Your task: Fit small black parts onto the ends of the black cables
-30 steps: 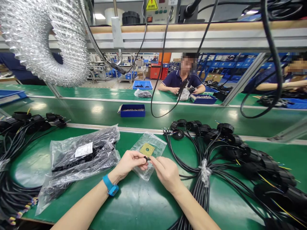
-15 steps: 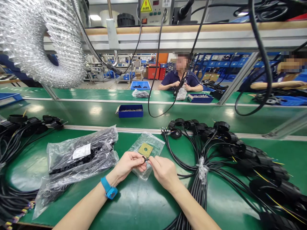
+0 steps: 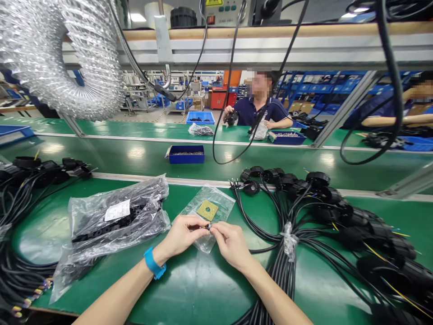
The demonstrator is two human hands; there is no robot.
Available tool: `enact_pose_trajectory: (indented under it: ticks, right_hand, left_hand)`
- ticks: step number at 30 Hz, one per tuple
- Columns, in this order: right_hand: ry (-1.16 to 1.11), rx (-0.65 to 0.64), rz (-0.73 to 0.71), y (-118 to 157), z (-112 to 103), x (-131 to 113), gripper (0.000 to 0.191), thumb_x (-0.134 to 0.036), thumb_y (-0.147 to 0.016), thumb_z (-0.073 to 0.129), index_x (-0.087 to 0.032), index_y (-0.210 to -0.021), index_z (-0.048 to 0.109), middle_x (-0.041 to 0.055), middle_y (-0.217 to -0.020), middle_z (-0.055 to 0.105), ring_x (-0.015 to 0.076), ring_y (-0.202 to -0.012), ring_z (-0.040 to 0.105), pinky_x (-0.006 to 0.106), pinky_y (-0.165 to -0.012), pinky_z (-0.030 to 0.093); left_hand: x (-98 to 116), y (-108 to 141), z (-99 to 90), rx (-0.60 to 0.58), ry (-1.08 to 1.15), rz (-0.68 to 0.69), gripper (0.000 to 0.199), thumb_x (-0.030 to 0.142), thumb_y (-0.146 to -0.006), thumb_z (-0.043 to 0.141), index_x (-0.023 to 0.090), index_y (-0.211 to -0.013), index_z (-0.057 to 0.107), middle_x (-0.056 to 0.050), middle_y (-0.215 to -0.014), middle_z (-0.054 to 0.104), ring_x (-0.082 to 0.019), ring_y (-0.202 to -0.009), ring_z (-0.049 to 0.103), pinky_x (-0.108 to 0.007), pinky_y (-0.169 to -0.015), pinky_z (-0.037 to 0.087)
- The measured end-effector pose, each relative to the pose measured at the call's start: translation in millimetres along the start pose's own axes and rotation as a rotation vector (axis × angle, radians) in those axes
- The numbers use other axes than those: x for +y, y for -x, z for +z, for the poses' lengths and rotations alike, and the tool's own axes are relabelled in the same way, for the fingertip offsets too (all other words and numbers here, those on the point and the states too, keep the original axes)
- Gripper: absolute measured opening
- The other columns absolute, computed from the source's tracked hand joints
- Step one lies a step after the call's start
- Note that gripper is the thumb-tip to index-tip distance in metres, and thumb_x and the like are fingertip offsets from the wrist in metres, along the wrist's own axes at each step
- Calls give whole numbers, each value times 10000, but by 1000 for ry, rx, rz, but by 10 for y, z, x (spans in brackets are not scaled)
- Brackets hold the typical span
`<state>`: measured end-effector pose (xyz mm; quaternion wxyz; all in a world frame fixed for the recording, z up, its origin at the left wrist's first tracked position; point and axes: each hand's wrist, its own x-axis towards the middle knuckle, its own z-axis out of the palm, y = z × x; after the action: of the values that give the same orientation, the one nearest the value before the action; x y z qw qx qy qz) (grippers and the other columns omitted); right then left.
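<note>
My left hand [image 3: 185, 234], with a blue band at the wrist, pinches a small dark piece [image 3: 207, 226] with thin wire-like bits. Fingertips of my right hand [image 3: 230, 241] close on the other side of that piece, so the two hands meet. Just beyond them a yellow square with a round hole [image 3: 207, 210] lies on a clear zip bag [image 3: 221, 201]. Fingers cover part of the piece, and its exact shape is too small to make out.
Left of my hands lies a plastic bag of black parts [image 3: 118, 216]. Bundled black cables [image 3: 284, 275] with round black housings [image 3: 358, 214] spread on the right. A blue bin [image 3: 186, 155] stands beyond. A person [image 3: 259, 106] sits opposite; silver ducting [image 3: 91, 67] hangs upper left.
My left hand has turned and its fingers have closed in more around the small piece. The person opposite has raised a hand with a black part. The view has shifted slightly.
</note>
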<state>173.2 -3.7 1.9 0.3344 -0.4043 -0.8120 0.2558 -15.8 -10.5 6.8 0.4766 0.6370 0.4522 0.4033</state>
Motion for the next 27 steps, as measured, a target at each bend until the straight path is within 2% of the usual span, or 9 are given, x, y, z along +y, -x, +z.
enact_pose_trajectory:
  ticks: [5, 9, 13, 15, 18, 22, 27]
  right_hand:
    - [-111, -13, 60, 3, 28, 1, 237, -222, -938, 455, -155, -738, 562, -2, -691, 561, 93, -626, 474, 242, -604, 326]
    - [-168, 7, 104, -4, 58, 26, 238, -248, -945, 460, -167, -780, 610, 7, -734, 582, 97, -671, 516, 237, -632, 366]
    - [-133, 105, 173, -14, 63, 22, 173, -291, -921, 522, -197, -943, 666, 17, -825, 608, 102, -718, 554, 232, -667, 405]
    - [-120, 115, 172, -12, 54, 15, 181, -303, -908, 547, -205, -1007, 663, 19, -842, 606, 104, -724, 556, 229, -674, 412]
    - [-75, 71, 124, -1, 41, 19, 174, -276, -933, 503, -196, -941, 657, 21, -817, 585, 110, -735, 541, 238, -685, 396]
    - [7, 18, 82, 11, 38, 47, 227, -246, -958, 435, -165, -870, 628, 24, -746, 539, 111, -677, 492, 253, -649, 355]
    - [-96, 6, 100, 12, 37, 22, 238, -224, -952, 438, -151, -793, 600, 13, -720, 543, 94, -668, 484, 230, -645, 353]
  left_hand:
    - [29, -2, 52, -2, 11, -15, 208, 322, -787, 679, 147, -887, 730, -62, -865, 675, -159, -783, 614, -244, -718, 480]
    - [19, -43, 82, 51, 138, -134, 277, 321, -739, 718, 96, -901, 716, -96, -883, 681, -184, -789, 633, -270, -733, 511]
    - [-40, -81, 53, 69, 265, -229, 370, 339, -698, 749, 49, -921, 692, -128, -853, 681, -201, -743, 645, -309, -721, 533]
    - [-66, -88, 31, 74, 310, -255, 393, 336, -698, 751, 29, -931, 676, -131, -793, 679, -196, -704, 645, -316, -707, 536]
    - [-93, -84, 20, 71, 369, -286, 413, 332, -695, 755, 15, -940, 653, -130, -750, 676, -200, -686, 650, -325, -695, 540]
    - [-116, -57, 45, 17, 363, -273, 380, 330, -702, 753, 34, -920, 658, -118, -761, 678, -179, -677, 642, -303, -692, 532]
    - [-74, -6, 100, -2, 227, -165, 264, 310, -744, 719, 81, -875, 701, -91, -836, 681, -152, -742, 623, -245, -707, 502]
